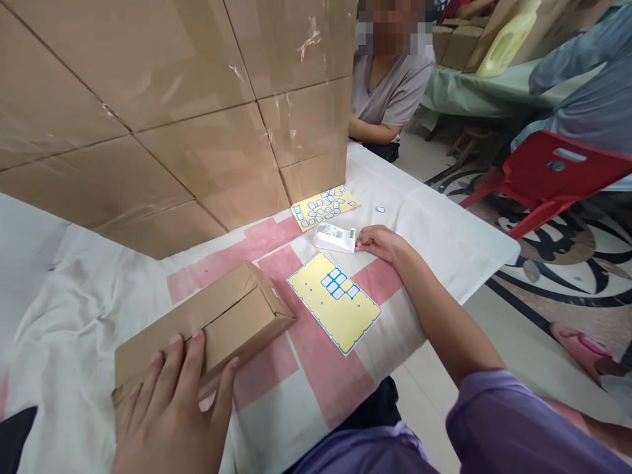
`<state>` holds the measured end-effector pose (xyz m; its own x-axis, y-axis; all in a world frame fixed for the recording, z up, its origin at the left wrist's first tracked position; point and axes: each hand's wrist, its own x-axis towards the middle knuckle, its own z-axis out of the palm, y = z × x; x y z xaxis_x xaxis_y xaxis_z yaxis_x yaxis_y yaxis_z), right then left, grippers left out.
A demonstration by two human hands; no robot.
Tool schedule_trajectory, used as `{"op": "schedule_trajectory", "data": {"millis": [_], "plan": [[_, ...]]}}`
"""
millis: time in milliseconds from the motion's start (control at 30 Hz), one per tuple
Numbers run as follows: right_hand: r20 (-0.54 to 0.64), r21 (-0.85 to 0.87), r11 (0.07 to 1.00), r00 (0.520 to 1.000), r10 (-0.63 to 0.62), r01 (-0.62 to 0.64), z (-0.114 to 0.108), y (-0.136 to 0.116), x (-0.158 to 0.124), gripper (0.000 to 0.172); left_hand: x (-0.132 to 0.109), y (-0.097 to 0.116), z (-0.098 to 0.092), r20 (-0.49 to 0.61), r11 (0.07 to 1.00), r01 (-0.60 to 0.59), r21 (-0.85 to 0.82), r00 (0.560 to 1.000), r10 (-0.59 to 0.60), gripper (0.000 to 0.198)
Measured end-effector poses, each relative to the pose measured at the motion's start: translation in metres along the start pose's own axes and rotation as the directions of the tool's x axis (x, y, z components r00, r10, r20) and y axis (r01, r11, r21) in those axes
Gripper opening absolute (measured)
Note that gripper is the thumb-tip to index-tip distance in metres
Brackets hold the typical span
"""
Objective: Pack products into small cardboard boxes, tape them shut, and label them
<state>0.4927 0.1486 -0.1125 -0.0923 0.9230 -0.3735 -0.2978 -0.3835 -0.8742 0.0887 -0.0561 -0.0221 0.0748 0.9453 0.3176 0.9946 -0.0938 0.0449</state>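
A closed brown cardboard box (237, 299) lies on the cloth at the lower left. My left hand (172, 408) rests on it, fingers spread across the top and thumb by the near edge. Further off, a small white tape dispenser (334, 238) sits on the table. My right hand (379, 242) is closed in a pinch at the dispenser's right end; whatever is between those fingertips is too small to see. Just in front of the dispenser is a yellow card (333, 322) with a few white stickers. Behind it, another yellow card (316, 214) carries many loose-looking white stickers.
A tall wall of taped cardboard boxes (197, 131) stands at the back left. A small white sticker (380, 209) lies on the pink and white tablecloth (434, 204). Across the table is a person in a grey shirt (395, 82). A red chair (553, 171) stands at right.
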Motion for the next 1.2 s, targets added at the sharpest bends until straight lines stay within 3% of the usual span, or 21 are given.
{"op": "schedule_trajectory", "data": {"millis": [267, 500, 667, 833, 933, 1067, 1133, 1200], "plan": [[0.042, 0.023, 1.0, 0.999, 0.001, -0.002, 0.007, -0.011, -0.014, 0.02, 0.005, 0.005, -0.001, -0.036, 1.0, 0.024, 0.014, 0.999, -0.023, 0.068], [0.049, -0.005, 0.991, 0.99, -0.132, 0.133, 0.035, -0.025, -0.063, 0.017, 0.006, 0.012, 0.002, -0.111, 0.999, 0.012, 0.05, 0.994, -0.007, 0.06], [0.264, -0.067, 0.972, 0.944, -0.199, 0.224, 0.099, -0.037, -0.105, 0.011, 0.007, 0.008, 0.001, -0.116, 0.996, 0.017, 0.084, 0.993, -0.007, 0.053], [0.414, -0.227, 0.951, 0.905, -0.1, 0.209, 0.195, -0.045, -0.131, 0.014, 0.018, -0.002, -0.004, 0.0, 0.98, -0.09, 0.18, 0.996, 0.091, 0.045], [0.477, -0.329, 0.921, 0.879, -0.03, 0.21, 0.244, -0.038, -0.134, 0.018, 0.022, 0.006, 0.0, 0.024, 0.98, -0.095, 0.173, 0.995, 0.092, 0.044], [0.463, -0.434, 0.881, 0.885, 0.038, 0.189, 0.281, -0.024, -0.123, 0.014, 0.031, 0.021, 0.0, 0.006, 0.978, -0.109, 0.179, 0.994, 0.11, 0.041], [0.44, -0.468, 0.87, 0.895, 0.076, 0.156, 0.289, -0.02, -0.118, 0.012, 0.041, 0.018, -0.01, 0.085, 0.968, -0.17, 0.184, 0.984, 0.156, 0.038], [0.405, -0.495, 0.862, 0.906, 0.121, 0.106, 0.294, -0.02, -0.115, 0.011, 0.053, 0.002, -0.026, 0.214, 0.96, -0.266, 0.085, 0.946, 0.243, 0.035]]}}
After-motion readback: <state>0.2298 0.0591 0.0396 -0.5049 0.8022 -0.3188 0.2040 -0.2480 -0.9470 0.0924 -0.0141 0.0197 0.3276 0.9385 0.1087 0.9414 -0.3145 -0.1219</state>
